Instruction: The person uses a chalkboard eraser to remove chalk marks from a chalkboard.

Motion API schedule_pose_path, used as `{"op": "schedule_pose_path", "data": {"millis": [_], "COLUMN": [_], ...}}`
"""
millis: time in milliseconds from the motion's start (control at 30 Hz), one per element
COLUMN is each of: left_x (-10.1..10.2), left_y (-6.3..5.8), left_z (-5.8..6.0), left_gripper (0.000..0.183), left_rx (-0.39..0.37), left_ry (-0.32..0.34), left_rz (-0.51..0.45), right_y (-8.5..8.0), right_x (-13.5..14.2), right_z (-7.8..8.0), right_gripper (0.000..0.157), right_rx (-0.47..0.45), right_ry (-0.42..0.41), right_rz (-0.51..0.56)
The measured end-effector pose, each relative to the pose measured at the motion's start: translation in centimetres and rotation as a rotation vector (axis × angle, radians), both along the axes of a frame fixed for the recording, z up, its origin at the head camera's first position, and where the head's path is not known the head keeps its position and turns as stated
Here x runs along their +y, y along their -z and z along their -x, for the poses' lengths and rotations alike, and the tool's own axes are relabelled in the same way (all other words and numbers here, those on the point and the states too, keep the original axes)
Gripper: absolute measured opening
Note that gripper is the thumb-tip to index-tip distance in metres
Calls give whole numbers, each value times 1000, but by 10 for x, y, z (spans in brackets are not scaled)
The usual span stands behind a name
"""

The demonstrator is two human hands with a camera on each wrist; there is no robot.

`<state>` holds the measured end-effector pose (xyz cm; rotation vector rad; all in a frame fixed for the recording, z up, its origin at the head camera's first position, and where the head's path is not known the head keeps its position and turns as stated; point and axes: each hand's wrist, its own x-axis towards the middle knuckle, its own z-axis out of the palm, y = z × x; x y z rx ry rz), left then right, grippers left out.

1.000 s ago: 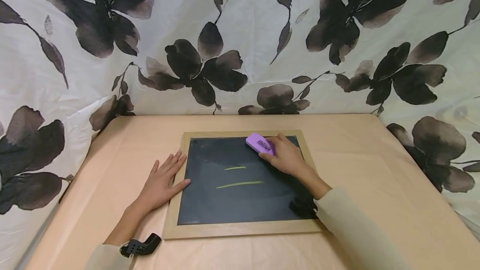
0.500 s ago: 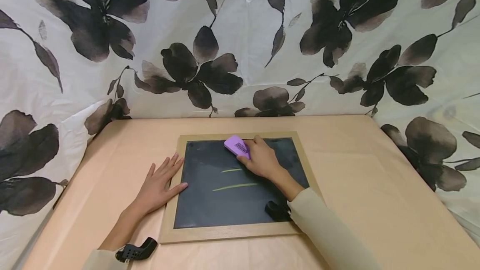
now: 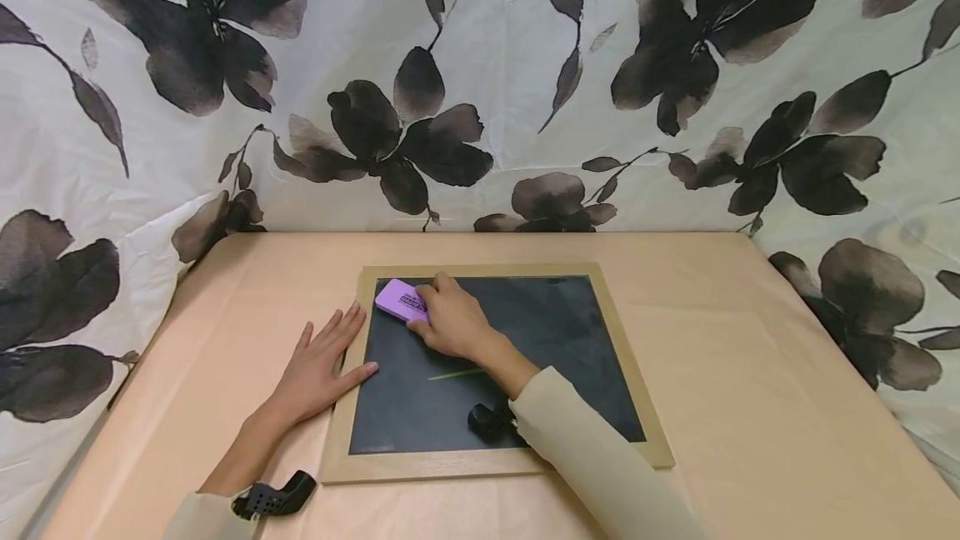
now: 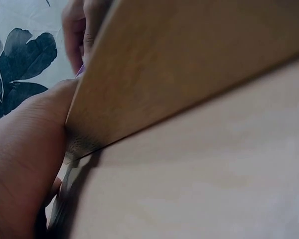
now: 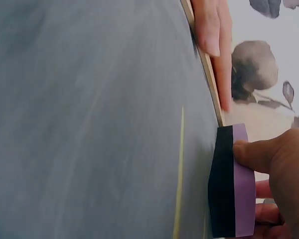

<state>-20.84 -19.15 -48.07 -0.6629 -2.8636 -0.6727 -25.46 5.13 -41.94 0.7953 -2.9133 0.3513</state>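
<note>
A chalkboard (image 3: 555, 332) in a pale wooden frame (image 3: 622, 348) lies on the table. My right hand (image 3: 453, 319) grips a purple eraser (image 3: 401, 300) at the board's upper left corner; the right wrist view shows the eraser's dark felt side against the black surface and my thumb on its purple body. A yellow chalk line (image 3: 453, 374) runs across the middle, partly behind my right forearm. Closer to the eraser, a second line (image 5: 205, 226) barely shows in the right wrist view. My left hand (image 3: 318, 365) rests with spread fingers on the left side of the frame.
A peach-coloured cover (image 3: 750, 357) spreads over the table around the board. Behind it hangs a white curtain (image 3: 525, 40) with dark flowers. Black wrist devices sit on both arms, the right one (image 3: 489, 422) over the board's lower part.
My right hand has swept the eraser leftward along the top of the board, from the upper right to the upper left corner. My left hand has stayed at the frame.
</note>
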Motion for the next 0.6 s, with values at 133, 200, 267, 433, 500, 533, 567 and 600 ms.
{"op": "schedule_pose_path", "data": {"millis": [133,200,267,433,500,533,567,600], "left_x": [2,3,3,2,1,0,-1,-1], "left_y": [-1,-1,0,1,1,1,1,1], "left_z": [-1,-1,-1,-2,-2,-2,-2,-1], "left_gripper": [84,83,83,83,83,83,83,83], "left_rx": [-7,-6,-4,-9,-10,-10,-10,-9], "left_ry": [-2,0,2,-4,-10,-12,-12,-13], "left_rz": [-13,-17,-17,-10,-8,-7,-7,-7], "right_y": [-2,-4,-5,-7,-7,-7,-7,-7], "right_x": [-4,-2,0,8,11,14,17,21], "right_z": [-1,0,1,4,6,7,8,10], "right_gripper": [56,55,53,52,52,52,52,52], "right_rx": [-3,-4,-16,-73,-94,-100,-101,-104], "right_ry": [-55,-83,-113,-156,-153,-145,-134,-119], "right_rz": [-34,-56,-71,-65,-46,-38,-34,-30]}}
